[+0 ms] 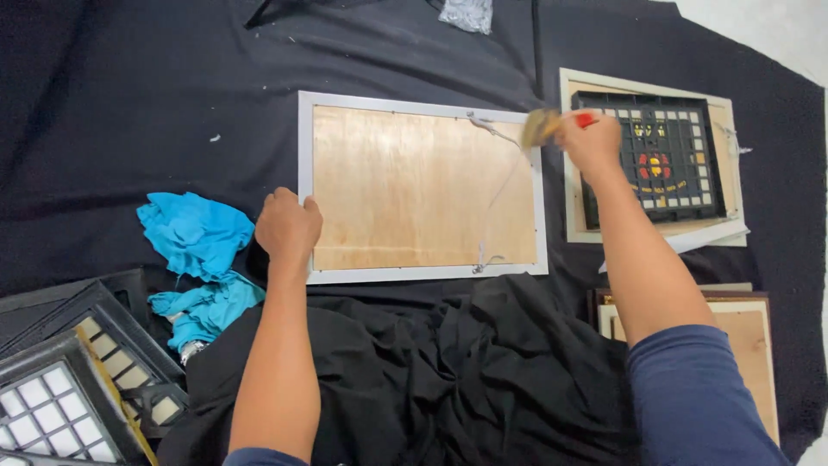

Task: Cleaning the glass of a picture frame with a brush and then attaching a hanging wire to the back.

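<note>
Head view: frame point(423, 188) between both hands point(289, 226)

Left hand point(289, 226) rests curled; right hand point(593, 138) clenched.

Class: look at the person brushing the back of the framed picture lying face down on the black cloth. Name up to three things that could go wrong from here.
1. The brush in the right hand might snag the loose hanging wire running across the wooden backing.
2. The left hand steadies only one edge of the frame, so it could slide on the cloth.
3. Dust may drift onto the neighbouring framed piece.
</note>
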